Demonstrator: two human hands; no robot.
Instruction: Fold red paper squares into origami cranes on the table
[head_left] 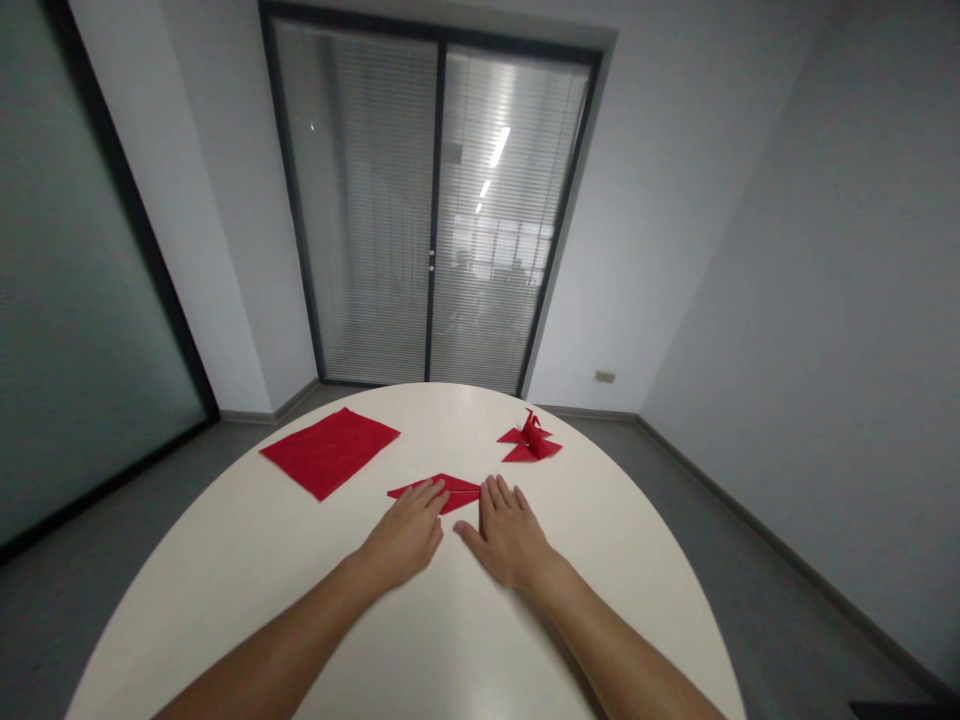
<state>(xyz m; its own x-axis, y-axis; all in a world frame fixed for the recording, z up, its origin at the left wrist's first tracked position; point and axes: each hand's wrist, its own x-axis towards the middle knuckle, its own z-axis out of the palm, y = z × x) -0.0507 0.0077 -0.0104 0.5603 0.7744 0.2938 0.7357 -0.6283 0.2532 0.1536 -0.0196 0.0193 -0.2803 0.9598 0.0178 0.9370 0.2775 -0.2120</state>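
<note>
Folded red paper [460, 500] lying flat on round white table [442, 430], just ahead of both hands; long, narrow diamond shape, pointed at left end, seam running lengthwise toward right end. Left hand [409, 530] resting palm down, fingers laid across left-middle part of folded red paper, not gripping, thumb tucked low on near side. Right hand [514, 530] laid flat, palm down, fingers straight, thumb stuck out toward left hand, fingertips at right end of folded red paper; cannot tell whether covering the very tip or only meeting it. Nothing clenched, nothing pinched.

Handling, as judged: very light, thin, likely to slide on smooth tabletop without a finger on top. Probably stiffer across stacked layers than as single sheet, yet easy to crease wrongly, crush or tear, especially at narrow points. Best to pin down at wide middle with flat fingers, and to lift by pinching layered edges near centre; avoid tugging at thin tips. Press rather than squeeze.

Nearby: flat red sheet [330, 453] at far left, well apart from left hand, presumably limp, easiest to lift by a corner. Red paper crane [532, 441] standing beyond right hand, wings spread, likely delicate; safest to hold low on body, not by neck or wings. Containers: none in view, so no contents to log.
</note>
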